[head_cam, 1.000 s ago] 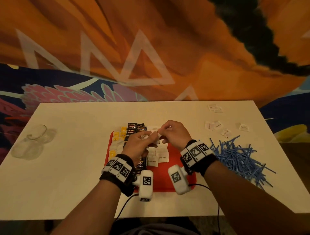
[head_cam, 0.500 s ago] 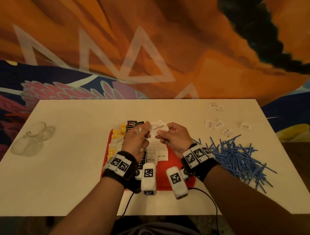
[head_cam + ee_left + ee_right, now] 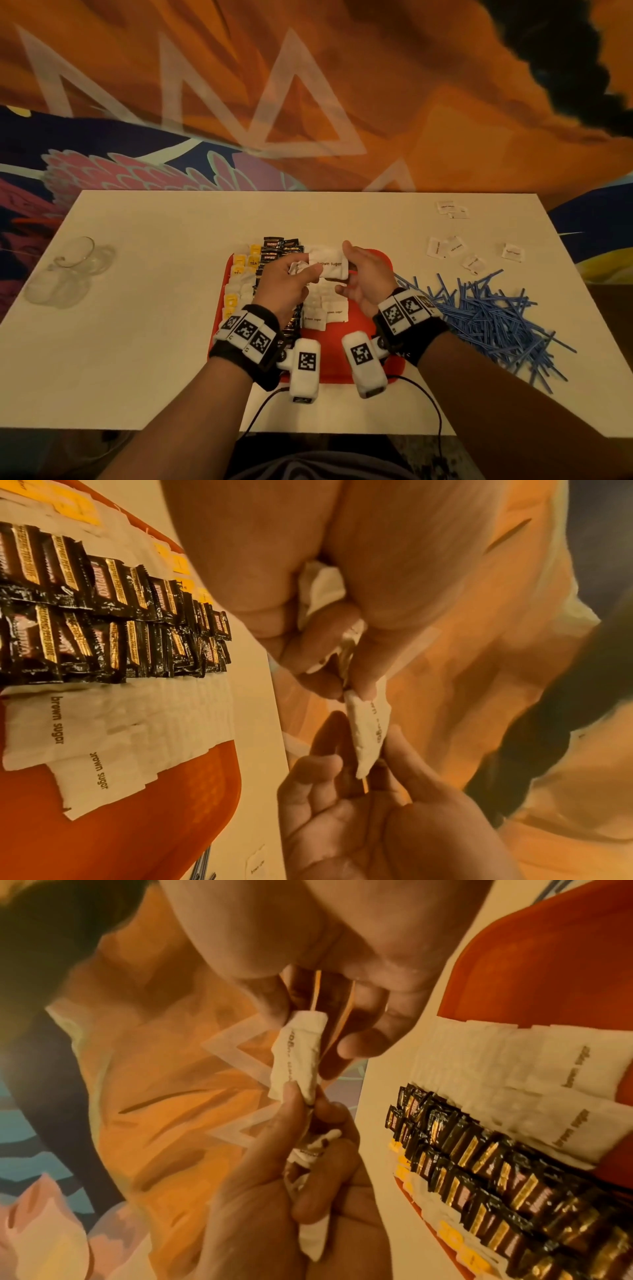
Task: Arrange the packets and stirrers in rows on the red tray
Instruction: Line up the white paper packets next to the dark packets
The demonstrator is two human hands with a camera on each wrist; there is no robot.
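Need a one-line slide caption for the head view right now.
Both hands, left hand and right hand, hold a brown sugar packet above the red tray; blue stirrers lie piled beside it.

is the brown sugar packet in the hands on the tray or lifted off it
Lifted off. The brown sugar packet is held in the air between the left hand and right hand, above the red tray.

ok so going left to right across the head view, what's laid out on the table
clear glass → yellow tea packets → black coffee packets → brown sugar packet held up by both hands → loose white sugar packets and pile of blue stirrers
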